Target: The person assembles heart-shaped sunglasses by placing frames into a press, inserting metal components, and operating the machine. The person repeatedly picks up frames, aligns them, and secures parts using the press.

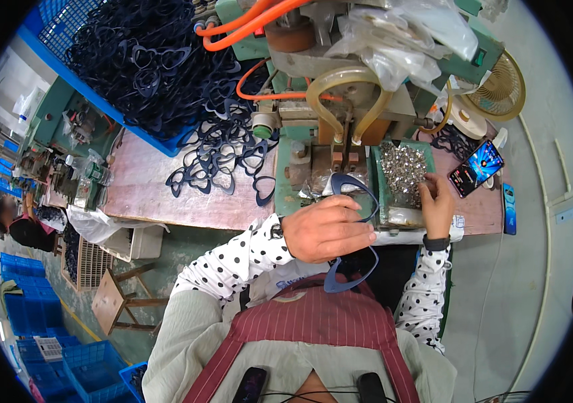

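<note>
My left hand [330, 230] is closed round the middle of a dark blue eyeglass frame [350, 285]. One rim hangs below my fingers toward the apron, and the other reaches up to the front of a green bench machine [313, 134]. To the right, my right hand [438, 205] dips its bent fingertips into a green tray [386, 208] of small shiny metal pieces [404, 168]. Thumb and forefinger are close together there; whatever is between them is too small to make out.
Loose frames [216, 161] lie on the table left of the machine, below a blue crate [91, 107] heaped with more. A phone [475, 168] and a fan [501, 84] are at the right. Orange hoses [259, 20] cross above. A wooden stool [115, 302] stands at lower left.
</note>
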`<move>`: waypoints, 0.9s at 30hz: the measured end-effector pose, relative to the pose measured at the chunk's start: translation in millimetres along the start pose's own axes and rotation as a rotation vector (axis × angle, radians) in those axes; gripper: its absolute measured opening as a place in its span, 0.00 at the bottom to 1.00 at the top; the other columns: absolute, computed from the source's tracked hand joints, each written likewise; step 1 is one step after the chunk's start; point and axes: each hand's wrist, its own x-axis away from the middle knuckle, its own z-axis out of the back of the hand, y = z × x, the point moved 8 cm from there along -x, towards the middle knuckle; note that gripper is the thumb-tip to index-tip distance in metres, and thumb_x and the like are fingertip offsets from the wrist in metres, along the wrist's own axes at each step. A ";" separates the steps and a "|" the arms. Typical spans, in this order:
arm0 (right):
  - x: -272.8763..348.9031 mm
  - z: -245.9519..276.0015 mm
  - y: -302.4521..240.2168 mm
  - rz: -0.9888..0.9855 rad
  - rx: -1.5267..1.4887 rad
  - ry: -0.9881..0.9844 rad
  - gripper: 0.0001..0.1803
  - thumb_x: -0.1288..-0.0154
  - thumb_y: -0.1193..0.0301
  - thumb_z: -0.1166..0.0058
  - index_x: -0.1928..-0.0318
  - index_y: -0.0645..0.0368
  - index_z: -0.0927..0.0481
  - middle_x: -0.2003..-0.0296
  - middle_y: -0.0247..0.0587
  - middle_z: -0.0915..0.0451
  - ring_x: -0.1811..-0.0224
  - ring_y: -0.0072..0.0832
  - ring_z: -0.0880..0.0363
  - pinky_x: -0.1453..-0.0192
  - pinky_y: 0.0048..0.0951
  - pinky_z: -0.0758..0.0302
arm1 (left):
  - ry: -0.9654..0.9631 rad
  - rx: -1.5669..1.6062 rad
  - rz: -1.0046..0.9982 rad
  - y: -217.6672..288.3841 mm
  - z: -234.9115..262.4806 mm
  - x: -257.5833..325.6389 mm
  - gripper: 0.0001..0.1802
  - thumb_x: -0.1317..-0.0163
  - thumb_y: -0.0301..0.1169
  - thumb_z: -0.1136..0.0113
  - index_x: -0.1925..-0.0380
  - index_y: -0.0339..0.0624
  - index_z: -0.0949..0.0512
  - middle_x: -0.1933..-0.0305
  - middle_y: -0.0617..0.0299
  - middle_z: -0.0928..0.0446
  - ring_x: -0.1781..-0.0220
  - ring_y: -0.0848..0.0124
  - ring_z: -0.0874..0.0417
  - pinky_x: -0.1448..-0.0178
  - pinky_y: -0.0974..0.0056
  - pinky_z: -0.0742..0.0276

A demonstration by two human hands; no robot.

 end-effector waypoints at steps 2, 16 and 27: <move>12.6 -1.5 -27.6 0.138 0.422 -0.046 0.19 0.41 0.70 0.38 0.50 0.60 0.21 0.62 0.51 0.18 0.58 0.48 0.19 0.56 0.42 0.23 | -0.024 -0.018 0.005 -1.0 -0.6 1.8 0.18 0.47 0.23 0.41 0.54 0.30 0.21 0.53 0.50 0.20 0.58 0.58 0.20 0.46 0.50 0.23; -6.5 -22.0 8.7 0.073 -0.037 0.082 0.05 0.41 0.74 0.42 0.67 0.62 0.23 0.77 0.39 0.24 0.77 0.29 0.27 0.69 0.31 0.29 | 0.046 -0.492 0.221 -21.0 40.0 81.6 0.21 0.47 0.35 0.33 0.51 0.51 0.20 0.42 0.60 0.23 0.48 0.65 0.21 0.42 0.51 0.29; -5.1 -20.9 -0.8 0.221 0.157 0.154 0.09 0.38 0.76 0.45 0.58 0.59 0.17 0.61 0.47 0.18 0.56 0.45 0.21 0.50 0.39 0.26 | -0.380 -1.217 1.333 -193.5 162.4 261.4 0.10 0.41 0.31 0.45 0.61 0.48 0.17 0.58 0.56 0.25 0.52 0.57 0.22 0.54 0.55 0.23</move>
